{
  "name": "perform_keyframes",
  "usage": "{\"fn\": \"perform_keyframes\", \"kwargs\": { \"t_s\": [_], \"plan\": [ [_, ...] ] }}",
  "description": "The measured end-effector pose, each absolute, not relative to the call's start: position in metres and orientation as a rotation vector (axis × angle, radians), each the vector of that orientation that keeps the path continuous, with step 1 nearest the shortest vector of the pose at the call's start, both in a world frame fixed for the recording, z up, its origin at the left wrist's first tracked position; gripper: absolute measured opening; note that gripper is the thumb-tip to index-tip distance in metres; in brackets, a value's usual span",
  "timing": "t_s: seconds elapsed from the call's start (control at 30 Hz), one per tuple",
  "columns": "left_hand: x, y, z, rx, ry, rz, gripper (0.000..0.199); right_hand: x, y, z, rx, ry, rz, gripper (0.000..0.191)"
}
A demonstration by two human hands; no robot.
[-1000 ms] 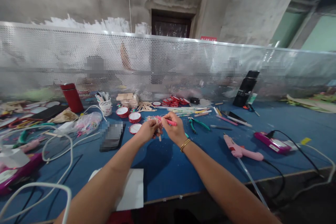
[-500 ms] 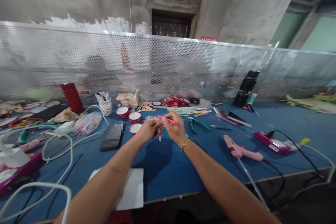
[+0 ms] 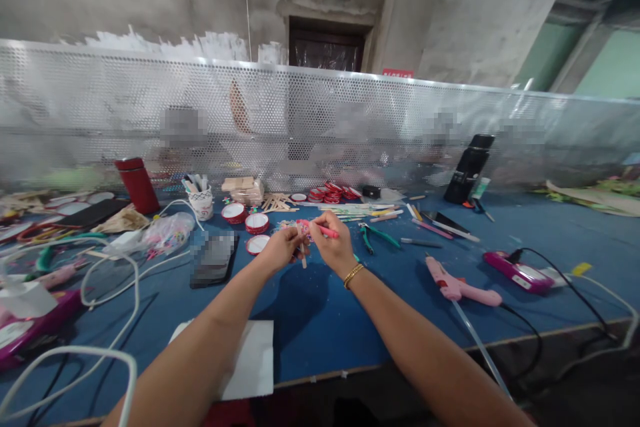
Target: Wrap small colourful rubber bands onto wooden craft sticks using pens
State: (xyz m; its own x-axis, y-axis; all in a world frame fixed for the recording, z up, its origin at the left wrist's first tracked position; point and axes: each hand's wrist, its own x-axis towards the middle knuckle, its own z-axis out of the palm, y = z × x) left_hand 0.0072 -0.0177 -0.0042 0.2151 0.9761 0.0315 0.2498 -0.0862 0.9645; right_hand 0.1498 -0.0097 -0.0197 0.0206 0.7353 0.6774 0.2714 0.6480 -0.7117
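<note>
My left hand (image 3: 284, 248) is closed on a craft stick (image 3: 304, 261), whose pale end points down below the fingers. Something small and pink at the stick's upper part is too small to make out. In my right hand (image 3: 332, 245) is a pink marker pen (image 3: 328, 231), pinched between thumb and fingers, its front end close to the stick. Both hands are together just above the blue table (image 3: 345, 320). Left of them lie red-rimmed round pieces with white faces (image 3: 258, 244). Green-handled pliers (image 3: 380, 236) are to the right.
A pink glue gun (image 3: 457, 287) with a glue stick, a purple power strip (image 3: 520, 272) and cables are on the right. A phone (image 3: 216, 260), white paper (image 3: 253, 360), a cup of pens (image 3: 201, 203) and a red bottle (image 3: 137, 185) stand left. A perforated metal screen (image 3: 320, 120) runs behind.
</note>
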Motion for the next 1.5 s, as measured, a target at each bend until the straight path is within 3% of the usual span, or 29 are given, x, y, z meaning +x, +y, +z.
{"fn": "perform_keyframes", "kwargs": {
  "t_s": [1.5],
  "plan": [
    [0.0069, -0.0145, -0.0058, 1.514, 1.223, 0.996, 0.019, 0.1502, -0.0095, -0.0194, -0.881, -1.54, 0.393, 0.014]
  ]
}}
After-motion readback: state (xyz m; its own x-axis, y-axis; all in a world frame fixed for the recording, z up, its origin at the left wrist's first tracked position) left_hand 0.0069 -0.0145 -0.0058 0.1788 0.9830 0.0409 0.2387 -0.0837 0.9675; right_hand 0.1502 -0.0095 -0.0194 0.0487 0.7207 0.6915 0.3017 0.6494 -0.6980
